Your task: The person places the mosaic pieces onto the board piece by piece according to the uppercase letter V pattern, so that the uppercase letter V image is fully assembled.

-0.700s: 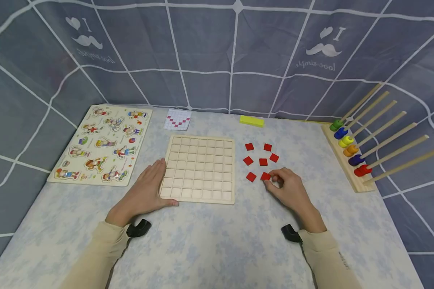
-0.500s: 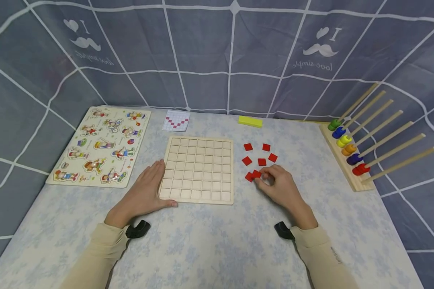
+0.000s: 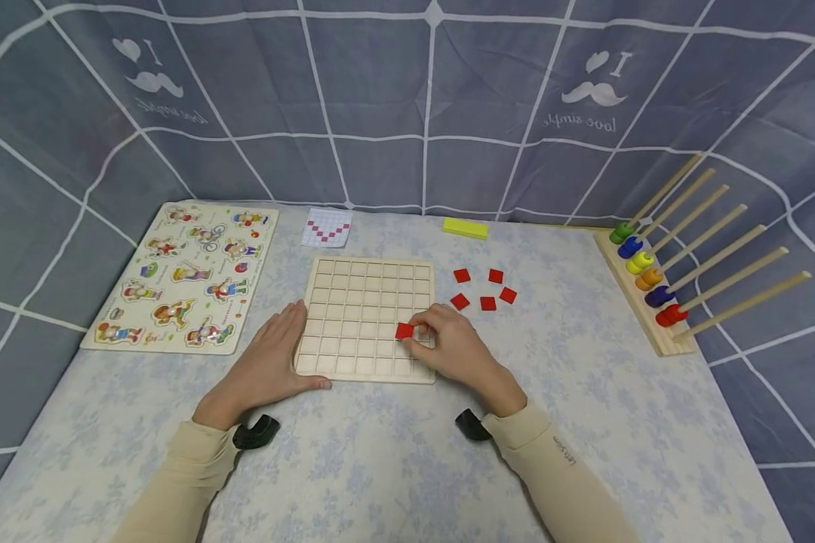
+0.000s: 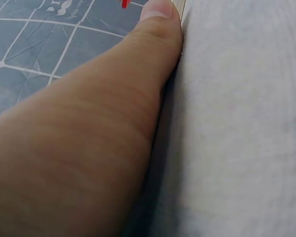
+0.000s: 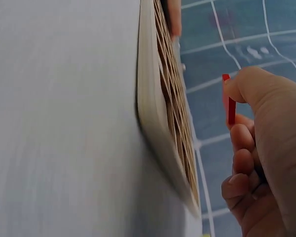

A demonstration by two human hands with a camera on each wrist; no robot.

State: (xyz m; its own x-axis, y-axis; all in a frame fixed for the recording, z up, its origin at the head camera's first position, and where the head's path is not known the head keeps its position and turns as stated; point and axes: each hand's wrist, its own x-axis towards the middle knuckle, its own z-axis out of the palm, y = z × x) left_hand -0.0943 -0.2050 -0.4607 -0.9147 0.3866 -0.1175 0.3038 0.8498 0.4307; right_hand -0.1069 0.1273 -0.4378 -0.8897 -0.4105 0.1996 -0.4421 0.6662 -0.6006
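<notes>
A wooden grid board [image 3: 353,328] with square compartments lies flat on the table. My left hand [image 3: 272,362] rests at its lower left corner, straight fingers along the left edge and thumb at the front edge. In the left wrist view my left thumb [image 4: 153,44] lies against the board's edge. Above the right part of the board, my right hand [image 3: 458,351] pinches a red square tile [image 3: 404,331] between thumb and forefinger. The right wrist view shows this red tile [image 5: 229,101] held apart from the board [image 5: 150,94], its other fingers curled.
Several loose red tiles [image 3: 488,303] lie right of the board. Behind stand a yellow block [image 3: 465,228] and a paper pattern card [image 3: 326,228]. A picture puzzle board [image 3: 183,279] lies left; a pegged bead rack [image 3: 641,290] stands right, and a grey curtain [image 3: 380,98] hangs behind.
My right hand has picked a red tile off the table and carried it left, over the board. My left hand has stayed at the board's corner.
</notes>
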